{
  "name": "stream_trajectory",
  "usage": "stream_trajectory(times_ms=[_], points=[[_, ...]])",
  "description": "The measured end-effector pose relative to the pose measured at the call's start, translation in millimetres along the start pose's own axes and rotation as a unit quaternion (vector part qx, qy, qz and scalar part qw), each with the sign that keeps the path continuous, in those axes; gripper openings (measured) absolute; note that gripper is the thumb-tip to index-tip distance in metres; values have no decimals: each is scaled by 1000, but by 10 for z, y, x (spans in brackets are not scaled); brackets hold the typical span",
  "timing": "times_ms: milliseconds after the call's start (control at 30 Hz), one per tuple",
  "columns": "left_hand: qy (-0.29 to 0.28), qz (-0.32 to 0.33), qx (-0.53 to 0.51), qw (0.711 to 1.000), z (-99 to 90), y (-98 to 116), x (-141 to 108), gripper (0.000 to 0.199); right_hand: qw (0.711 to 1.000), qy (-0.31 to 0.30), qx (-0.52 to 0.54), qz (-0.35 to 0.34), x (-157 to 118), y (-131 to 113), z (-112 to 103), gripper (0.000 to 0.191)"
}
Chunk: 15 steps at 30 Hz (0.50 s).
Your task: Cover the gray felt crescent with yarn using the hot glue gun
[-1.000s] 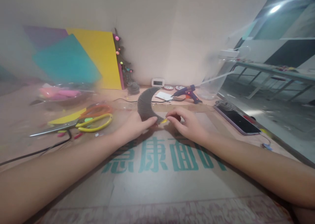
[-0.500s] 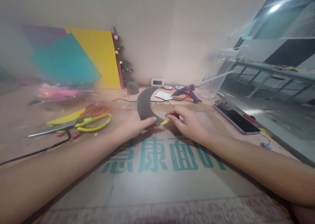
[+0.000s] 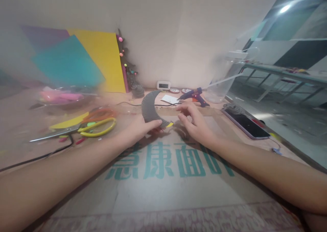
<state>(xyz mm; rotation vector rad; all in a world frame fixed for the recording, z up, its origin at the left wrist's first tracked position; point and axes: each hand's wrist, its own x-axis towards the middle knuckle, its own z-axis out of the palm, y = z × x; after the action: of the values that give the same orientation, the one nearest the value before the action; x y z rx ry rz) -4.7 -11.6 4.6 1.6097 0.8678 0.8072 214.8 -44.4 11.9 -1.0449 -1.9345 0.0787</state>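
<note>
Surface [image 3: 20,133] bears a sheet [image 3: 158,194] printed with green characters [image 3: 190,159]. Above it, the left hand [image 3: 136,128] has its fingers closed on the lower end of a grey crescent [image 3: 147,108]; the right hand [image 3: 196,126], just beside, has its fingers loosely parted, gripping nothing visible. A yellow strip [image 3: 169,124] shows at the crescent's lower tip.

Left of fingers [image 3: 187,108]: scissors [image 3: 76,127], cord [image 3: 46,155]. Far left of them: pink stuff [image 3: 63,98], maybe bagged, blurry. Beyond fingers: clock [image 3: 163,85], card [image 3: 169,99], glue gun [image 3: 191,94]. Back left: yellow sheet [image 3: 104,58], teal sheet [image 3: 68,62]. Right of fingers: phone [image 3: 249,126]. Back right: jug [image 3: 217,90]; farther off, table [image 3: 281,72].
</note>
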Motion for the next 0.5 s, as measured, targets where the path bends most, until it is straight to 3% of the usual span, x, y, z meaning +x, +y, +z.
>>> stream_trajectory(times_ms=[167,333,400,500], points=[[5,-2,-17,1000,-4,-8,7,34,997,-74,-13,29,-3,-56,-15,24],[-9,8,0,1000,-12,-10,9,37,992,-118,26,32,-2,-109,-8,18],[22,32,-22,999,-7,-1,16,42,990,-114,39,75,8,-118,-15,20],[84,43,-85,992,15,25,26,66,980,-115,67,148,25,-111,-25,24]])
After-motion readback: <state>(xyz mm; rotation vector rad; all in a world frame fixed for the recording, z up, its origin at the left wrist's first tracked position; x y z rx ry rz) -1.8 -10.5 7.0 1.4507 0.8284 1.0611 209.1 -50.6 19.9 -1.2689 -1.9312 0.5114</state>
